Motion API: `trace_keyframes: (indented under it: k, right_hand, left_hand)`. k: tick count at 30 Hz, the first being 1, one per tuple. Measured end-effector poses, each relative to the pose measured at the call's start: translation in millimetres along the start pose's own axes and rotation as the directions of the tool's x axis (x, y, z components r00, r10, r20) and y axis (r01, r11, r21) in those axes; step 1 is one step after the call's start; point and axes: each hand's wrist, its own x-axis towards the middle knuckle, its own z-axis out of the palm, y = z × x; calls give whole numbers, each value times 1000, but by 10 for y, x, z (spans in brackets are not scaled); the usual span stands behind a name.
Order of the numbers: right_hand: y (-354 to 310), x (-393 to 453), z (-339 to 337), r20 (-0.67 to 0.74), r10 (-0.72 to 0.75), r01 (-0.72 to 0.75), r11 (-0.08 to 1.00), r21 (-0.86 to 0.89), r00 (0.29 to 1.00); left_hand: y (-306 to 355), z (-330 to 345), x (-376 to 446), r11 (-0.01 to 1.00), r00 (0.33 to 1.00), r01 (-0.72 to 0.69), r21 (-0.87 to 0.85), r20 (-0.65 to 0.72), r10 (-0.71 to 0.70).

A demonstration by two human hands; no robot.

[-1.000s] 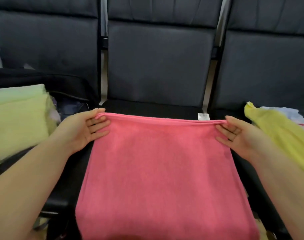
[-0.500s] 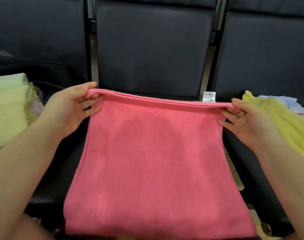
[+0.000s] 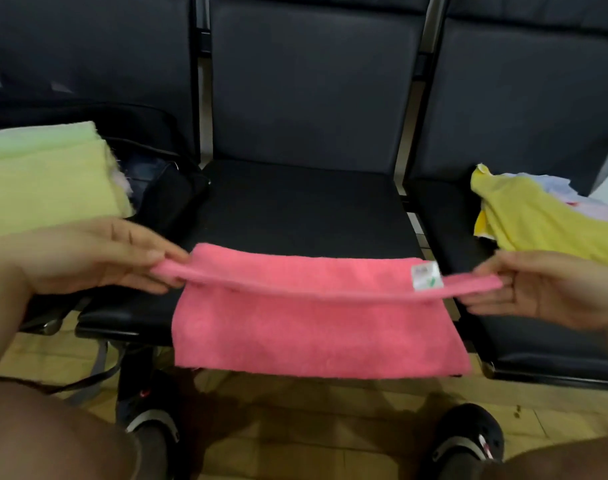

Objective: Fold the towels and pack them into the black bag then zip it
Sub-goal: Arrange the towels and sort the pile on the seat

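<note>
Three dark padded seats [image 3: 306, 98] stand joined in a row on tan floor tiles [image 3: 295, 427].

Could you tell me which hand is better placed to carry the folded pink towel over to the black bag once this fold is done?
Probably the left hand. It already pinches the pink towel at its left end, and the black bag sits on that same side, just behind it. The right hand holds the far end, near the yellow cloth.
</note>
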Motion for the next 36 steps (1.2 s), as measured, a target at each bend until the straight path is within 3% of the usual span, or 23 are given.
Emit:
trace_keyframes:
  k: [1, 3, 5, 7, 9, 11, 13, 15, 16, 18, 21, 24, 30, 34, 36]
  right_hand:
    - [29, -29, 47, -6, 115, -114, 970, -213, 993]
    - [121, -29, 132, -167, 258, -307, 820, -483, 952]
    - [233, -47, 271, -266, 358, -444, 653, -613, 895]
    - [289, -20, 391, -425, 308, -525, 519, -675, 851]
    - [310, 42, 429, -521, 197, -549, 441, -709, 831]
    - [326, 109, 470, -549, 25, -511, 406, -758, 835]
    - [338, 189, 551, -524, -200, -434, 364, -824, 828]
    - [371, 287, 706, -453, -255, -375, 300, -877, 854]
    - [397, 333, 794, -433, -201, -373, 276, -886, 879]
    - [497, 452, 920, -441, -43, -425, 201, -883, 896]
    - [671, 701, 921, -503, 42, -503, -2, -864, 863]
    - [709, 1011, 788, -542, -10, -542, -47, -839, 840]
    - [561, 1507, 397, -536, -187, -554, -59, -830, 823]
    - [562, 1661, 413, -542, -317, -572, -1, -821, 778]
    - [592, 1687, 544, -443, -444, -476, 40, -878, 779]
  left_hand:
    - [-3, 106, -67, 992, 995, 80, 102, 49, -85]
    - [-5, 319, -168, 932, 955, 208, 298, 144, -260]
    - [32, 570, -242, 841, 912, 268, 469, 158, -379]
    - [76, 763, -282, 731, 910, 258, 632, 95, -403]
    - [129, 890, -292, 609, 945, 231, 759, -26, -326]
    - [178, 952, -271, 484, 968, 251, 838, -208, -141]
    - [244, 1051, -239, 440, 936, 252, 862, -333, 117]
    - [310, 1180, -191, 424, 910, 200, 883, -328, 254]
    - [338, 1250, -155, 418, 932, 178, 891, -289, 220]
    - [381, 1399, -85, 402, 983, 167, 900, -183, 4]
    - [335, 1518, 105, 308, 960, 195, 931, -117, -255]
    - [279, 1548, 430, 337, 961, 220, 916, -144, -235]
    - [208, 1382, 994, 428, 969, 221, 876, -246, 4]
    - [194, 1348, 1099, 437, 967, 200, 877, -249, 58]
    - [185, 1309, 1067, 436, 967, 178, 882, -240, 91]
